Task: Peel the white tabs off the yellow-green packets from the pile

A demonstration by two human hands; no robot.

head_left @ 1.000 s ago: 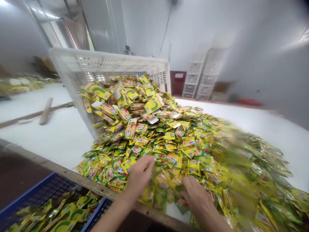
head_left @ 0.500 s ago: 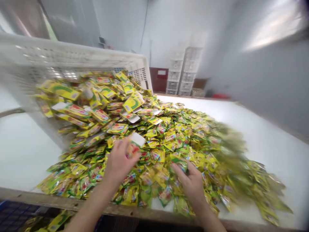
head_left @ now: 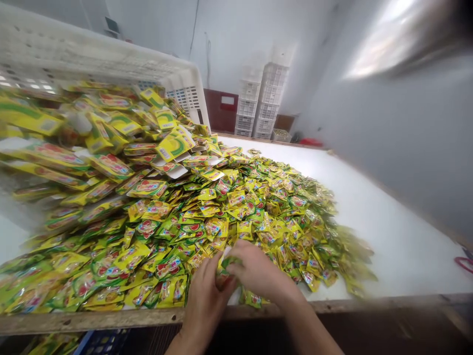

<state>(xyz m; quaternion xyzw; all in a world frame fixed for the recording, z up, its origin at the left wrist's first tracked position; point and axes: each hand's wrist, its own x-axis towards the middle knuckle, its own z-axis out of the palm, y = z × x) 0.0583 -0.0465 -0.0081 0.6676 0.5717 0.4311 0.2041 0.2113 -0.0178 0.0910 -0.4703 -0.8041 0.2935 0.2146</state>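
Observation:
Both hands meet near the table's front edge, low in the middle. My left hand (head_left: 207,291) has its fingers wrapped round a small box (head_left: 224,278), mostly hidden, with a white flap showing. From the right, my right hand (head_left: 254,271) pinches a green packet (head_left: 229,262) at the top of that box. Around them spreads a large heap of small yellow and green packets (head_left: 192,229). Flat yellow boxes (head_left: 175,145), several with open white flaps, spill from a white crate (head_left: 197,93) tipped on its side at the left.
A white table (head_left: 369,212) with a wooden front edge (head_left: 129,315) bears the heap. Below it at the left is a blue crate (head_left: 99,342). Stacked white crates (head_left: 271,93) stand by the far wall. A red ring-shaped handle (head_left: 463,264) lies at the right.
My hands have come together, the right one bringing its packet to the box in the left. The view has turned right, so the crate and heap appear further left.

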